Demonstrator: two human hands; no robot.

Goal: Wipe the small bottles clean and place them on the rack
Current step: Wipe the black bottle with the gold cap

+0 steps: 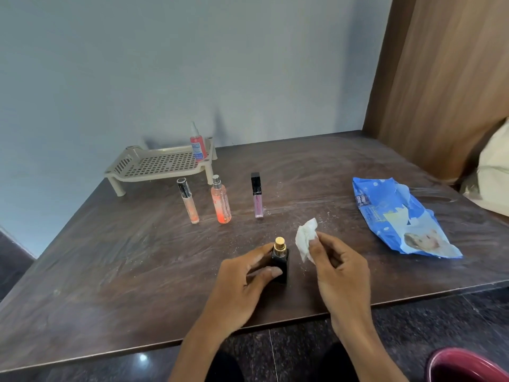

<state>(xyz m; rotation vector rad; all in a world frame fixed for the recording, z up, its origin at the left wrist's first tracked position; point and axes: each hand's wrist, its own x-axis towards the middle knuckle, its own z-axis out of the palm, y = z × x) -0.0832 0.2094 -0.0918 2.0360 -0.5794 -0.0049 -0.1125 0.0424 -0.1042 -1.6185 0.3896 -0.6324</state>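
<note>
While the left hand (239, 290) curls round a squat black bottle (280, 267), thumb across its near face and forefinger along its far left side, the bottle stands upright on the desk (110, 257) near the front edge, a round gold cap on top. Just right of it, the right hand (341, 271) pinches a crumpled white wipe (305, 238) between thumb and fingertips. The wipe sticks up and leftward, close to the bottle but apart from it. Both forearms reach in over the near edge.

The desk is dark brown wood-grain laminate, scuffed with pale streaks and dotted with white crumbs. At the far left stands a beige plastic rack (154, 165), a grid-perforated tray on short legs. One red spray bottle (198, 146) with a clear cap stands upright in its far right corner. Nearer than the rack, three slim bottles stand in a row on the desk: a clear tube (189, 202) with a dark glossy cap and an orange tint at its base, a rounded orange-pink bottle (221, 205) with a silver sprayer, and a square-sided mauve tube (257, 198) with a black cap.

To the right lies a glossy blue wipes pack (399, 219), crinkled and flat. Behind the desk is a smooth, pale blue-grey wall (192, 64). A wood-grain panel (440, 78) rises at the far right, with a cream fabric bundle (493, 175) beside it. Below the near edge shows a dark speckled stone floor (413, 334), and a maroon rim (468, 363) sits in the lower right corner.
</note>
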